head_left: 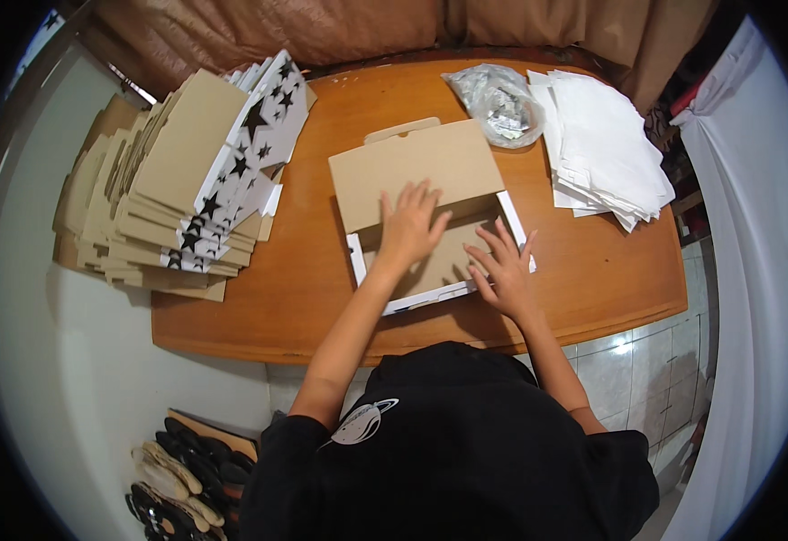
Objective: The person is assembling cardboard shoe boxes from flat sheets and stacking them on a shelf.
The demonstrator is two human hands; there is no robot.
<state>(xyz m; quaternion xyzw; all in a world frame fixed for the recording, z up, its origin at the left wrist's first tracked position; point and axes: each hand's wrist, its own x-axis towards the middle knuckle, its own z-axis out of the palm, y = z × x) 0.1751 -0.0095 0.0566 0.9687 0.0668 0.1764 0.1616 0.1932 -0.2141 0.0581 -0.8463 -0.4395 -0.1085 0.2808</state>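
Note:
A cardboard box [412, 167], brown inside with white outer walls, sits in front of me with its lid raised and leaning away. My left hand [407, 230] is spread over the lower part of the lid, fingers apart; whether it presses on the lid I cannot tell. My right hand [505, 270] is over the box's right wall, its fingers loosely spread above the inside and the thumb by the outer side. Neither hand grips anything. Part of the box floor is hidden under my hands and their shadows.
On the wooden table [304, 316], a stack of flattened cardboard boxes [178, 171] with black stars on white stands left. A clear plastic bag [502, 104] with silvery contents and a pile of white paper sheets [601, 135] lie at the far right. Shoes [187, 469] are at lower left.

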